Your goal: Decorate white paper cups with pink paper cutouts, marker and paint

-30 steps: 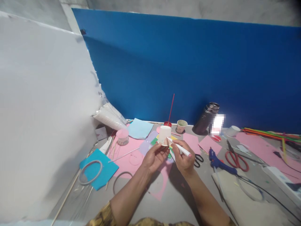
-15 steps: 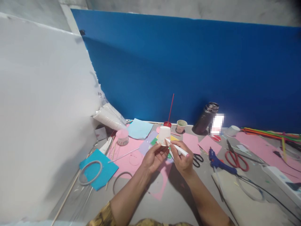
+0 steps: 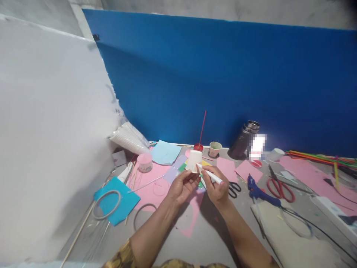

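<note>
My left hand (image 3: 182, 187) is closed on a small white paper cup (image 3: 193, 160), held upside down above the table. My right hand (image 3: 215, 187) grips a white marker (image 3: 209, 174) like a pen, its tip touching the cup's side. Under both hands lie pink, green and yellow paper sheets (image 3: 156, 186) on the grey table (image 3: 212, 238).
Black scissors (image 3: 233, 189), a blue glue gun (image 3: 259, 191) and red scissors (image 3: 280, 186) lie to the right. Behind are a red pot with a brush (image 3: 199, 143), a small cup (image 3: 215, 149), a dark flask (image 3: 245, 139). Left: a pink tub (image 3: 145, 162), stacked cups (image 3: 129, 137), wire rings (image 3: 107, 204), a white board (image 3: 50, 141).
The marker has tilted down a little and shifted slightly left along the cup. The left hand keeps the cup in the same place.
</note>
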`<control>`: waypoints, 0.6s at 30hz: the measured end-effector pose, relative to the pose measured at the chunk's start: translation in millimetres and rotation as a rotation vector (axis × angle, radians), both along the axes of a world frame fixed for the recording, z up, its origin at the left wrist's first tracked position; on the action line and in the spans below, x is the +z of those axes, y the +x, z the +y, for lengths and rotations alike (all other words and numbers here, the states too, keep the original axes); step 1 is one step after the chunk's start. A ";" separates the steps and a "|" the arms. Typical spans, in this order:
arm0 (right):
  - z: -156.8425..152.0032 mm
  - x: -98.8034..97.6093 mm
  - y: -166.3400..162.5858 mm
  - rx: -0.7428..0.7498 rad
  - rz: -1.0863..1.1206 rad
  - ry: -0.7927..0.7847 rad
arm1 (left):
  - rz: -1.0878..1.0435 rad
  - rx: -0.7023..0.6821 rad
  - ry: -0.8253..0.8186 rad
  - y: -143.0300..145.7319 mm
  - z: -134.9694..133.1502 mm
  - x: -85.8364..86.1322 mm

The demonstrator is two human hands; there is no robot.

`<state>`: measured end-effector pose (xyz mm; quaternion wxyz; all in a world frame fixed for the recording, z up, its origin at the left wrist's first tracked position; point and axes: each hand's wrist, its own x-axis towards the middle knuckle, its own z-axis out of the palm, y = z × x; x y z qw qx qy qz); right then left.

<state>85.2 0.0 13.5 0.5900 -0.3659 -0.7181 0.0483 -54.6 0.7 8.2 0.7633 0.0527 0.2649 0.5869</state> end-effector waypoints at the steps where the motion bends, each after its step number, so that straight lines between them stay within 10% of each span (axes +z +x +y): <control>1: 0.1 -0.4 0.0 0.005 -0.003 -0.003 | -0.001 -0.003 0.002 -0.1 0.1 -0.3; 18: -0.2 2.1 0.7 0.006 -0.023 0.049 | 0.008 0.008 -0.005 -0.1 1.4 -3.9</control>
